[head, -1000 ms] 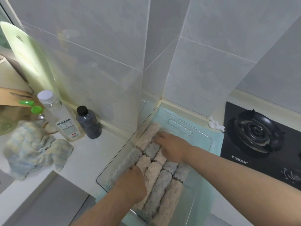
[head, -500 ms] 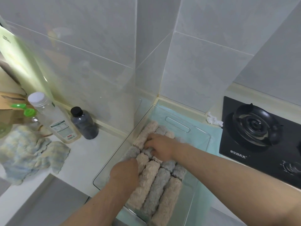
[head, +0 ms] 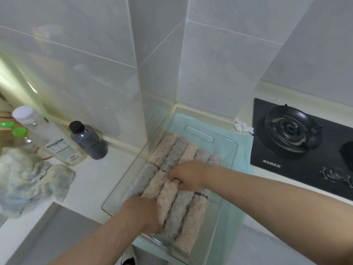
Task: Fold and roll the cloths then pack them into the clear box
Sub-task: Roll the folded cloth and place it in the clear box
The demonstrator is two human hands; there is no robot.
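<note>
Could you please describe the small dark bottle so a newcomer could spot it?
Find the white counter left of the clear box, along the tiled wall. The dark bottle is the one nearest the box: short, black-capped, unlike the tall clear white-capped bottle beside it.

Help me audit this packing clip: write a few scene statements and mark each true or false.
The left hand and right hand both reach into the clear box. True.
The rolled cloths are all one colour. False: pinkish and grey rolls lie side by side.
The dark bottle stands right of the box. False: it stands left of it.
A crumpled cloth lies on the counter left of the box. True.
</note>
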